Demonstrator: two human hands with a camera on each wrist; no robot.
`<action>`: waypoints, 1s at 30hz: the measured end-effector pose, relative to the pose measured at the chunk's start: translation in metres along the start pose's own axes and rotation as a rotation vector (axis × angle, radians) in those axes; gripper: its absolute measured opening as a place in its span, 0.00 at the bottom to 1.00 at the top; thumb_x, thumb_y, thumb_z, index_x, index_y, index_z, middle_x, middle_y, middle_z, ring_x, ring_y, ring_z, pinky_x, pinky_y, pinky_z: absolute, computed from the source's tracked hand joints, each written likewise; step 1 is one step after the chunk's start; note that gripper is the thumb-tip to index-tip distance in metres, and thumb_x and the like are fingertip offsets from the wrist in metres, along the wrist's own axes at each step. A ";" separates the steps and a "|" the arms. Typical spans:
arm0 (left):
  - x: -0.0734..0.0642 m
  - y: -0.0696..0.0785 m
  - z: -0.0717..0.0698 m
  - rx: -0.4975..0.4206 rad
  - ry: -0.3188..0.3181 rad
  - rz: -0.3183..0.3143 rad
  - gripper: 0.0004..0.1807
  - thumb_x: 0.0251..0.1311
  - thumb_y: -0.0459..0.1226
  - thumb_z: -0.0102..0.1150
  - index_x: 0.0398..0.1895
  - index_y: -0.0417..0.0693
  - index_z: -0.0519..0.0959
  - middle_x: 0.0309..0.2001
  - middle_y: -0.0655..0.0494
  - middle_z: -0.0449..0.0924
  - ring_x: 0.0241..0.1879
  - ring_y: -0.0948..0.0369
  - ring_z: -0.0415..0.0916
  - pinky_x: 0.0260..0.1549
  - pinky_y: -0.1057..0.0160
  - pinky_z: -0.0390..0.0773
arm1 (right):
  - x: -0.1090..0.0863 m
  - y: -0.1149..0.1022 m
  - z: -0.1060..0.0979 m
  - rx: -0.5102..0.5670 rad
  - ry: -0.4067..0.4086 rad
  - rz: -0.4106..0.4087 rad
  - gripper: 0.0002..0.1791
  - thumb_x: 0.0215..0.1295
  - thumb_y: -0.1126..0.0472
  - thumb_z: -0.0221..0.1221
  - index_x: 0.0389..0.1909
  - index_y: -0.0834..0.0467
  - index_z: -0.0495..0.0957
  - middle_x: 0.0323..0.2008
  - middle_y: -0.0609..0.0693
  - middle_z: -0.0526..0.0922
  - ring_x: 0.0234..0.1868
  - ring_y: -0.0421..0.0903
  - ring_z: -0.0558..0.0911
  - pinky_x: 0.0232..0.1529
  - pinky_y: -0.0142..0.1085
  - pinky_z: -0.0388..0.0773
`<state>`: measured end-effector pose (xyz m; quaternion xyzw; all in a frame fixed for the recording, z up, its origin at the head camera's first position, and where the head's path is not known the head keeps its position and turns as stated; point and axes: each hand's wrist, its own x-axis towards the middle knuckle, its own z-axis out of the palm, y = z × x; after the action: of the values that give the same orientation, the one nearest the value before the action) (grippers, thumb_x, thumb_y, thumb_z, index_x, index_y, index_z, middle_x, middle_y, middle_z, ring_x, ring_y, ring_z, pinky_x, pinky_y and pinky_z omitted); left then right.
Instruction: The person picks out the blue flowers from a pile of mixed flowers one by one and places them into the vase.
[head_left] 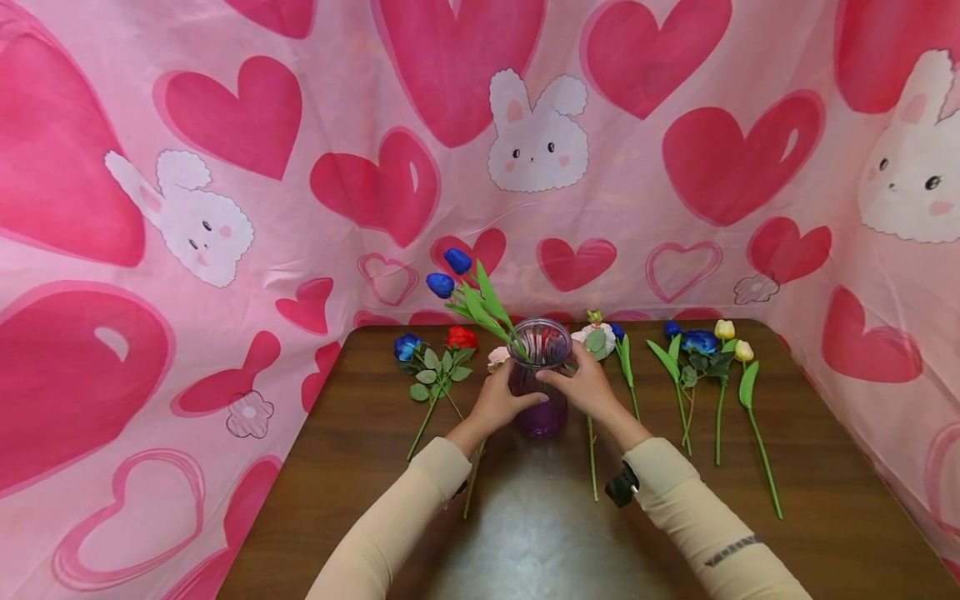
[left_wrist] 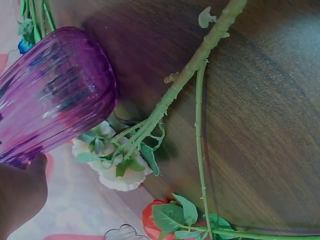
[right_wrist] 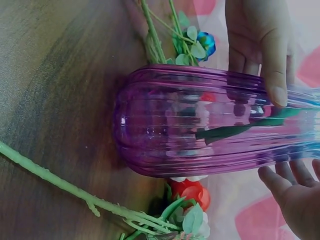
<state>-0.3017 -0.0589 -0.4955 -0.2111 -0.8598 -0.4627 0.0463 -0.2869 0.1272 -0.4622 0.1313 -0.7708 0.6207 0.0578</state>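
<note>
A ribbed, see-through purple vase (head_left: 542, 417) stands between both hands. My left hand (head_left: 497, 402) grips its left side below the rim, thumb across the front. The right hand (head_left: 592, 385) holds the opposite side in the same way. Two blue tulips (head_left: 441, 286) with long green leaves lean out of the mouth to the left. Through the vase wall in the right wrist view, a green stem end (right_wrist: 225, 132) shows well above the base. The left wrist view has the lower vase (left_wrist: 75, 85) near a pale flower (left_wrist: 120, 172) lying on the wood.
On the brown table (head_left: 525, 533), a blue rose (head_left: 407, 347) and a red rose (head_left: 461, 337) lie to the left. White blooms (head_left: 597, 340) lie just behind the right hand. Further right are a blue flower (head_left: 699, 341) and yellow-white tulips (head_left: 743, 351). A heart-printed cloth (head_left: 450, 200) hangs behind.
</note>
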 end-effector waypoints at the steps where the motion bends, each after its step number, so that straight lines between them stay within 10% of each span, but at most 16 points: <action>1: 0.000 0.000 0.000 -0.001 0.001 0.000 0.44 0.50 0.41 0.75 0.71 0.51 0.63 0.64 0.52 0.71 0.64 0.55 0.66 0.62 0.52 0.65 | 0.000 0.000 0.000 0.005 0.005 -0.002 0.38 0.58 0.62 0.69 0.67 0.64 0.62 0.61 0.63 0.71 0.62 0.60 0.71 0.58 0.52 0.71; 9: 0.000 0.000 0.001 -0.012 0.001 0.002 0.45 0.50 0.41 0.75 0.71 0.51 0.63 0.64 0.51 0.71 0.64 0.56 0.67 0.62 0.52 0.66 | -0.014 -0.036 0.002 0.020 0.013 -0.008 0.35 0.61 0.68 0.66 0.66 0.72 0.61 0.61 0.71 0.68 0.62 0.66 0.69 0.59 0.58 0.68; 30: 0.002 -0.002 -0.004 0.015 -0.029 0.072 0.44 0.50 0.46 0.74 0.70 0.50 0.63 0.64 0.53 0.71 0.64 0.58 0.66 0.62 0.56 0.66 | -0.008 -0.021 0.006 -0.001 0.036 -0.004 0.36 0.60 0.66 0.65 0.66 0.71 0.61 0.61 0.69 0.69 0.62 0.65 0.69 0.59 0.56 0.68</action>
<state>-0.3049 -0.0621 -0.4939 -0.2483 -0.8556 -0.4512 0.0519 -0.2731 0.1186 -0.4458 0.1216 -0.7696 0.6226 0.0727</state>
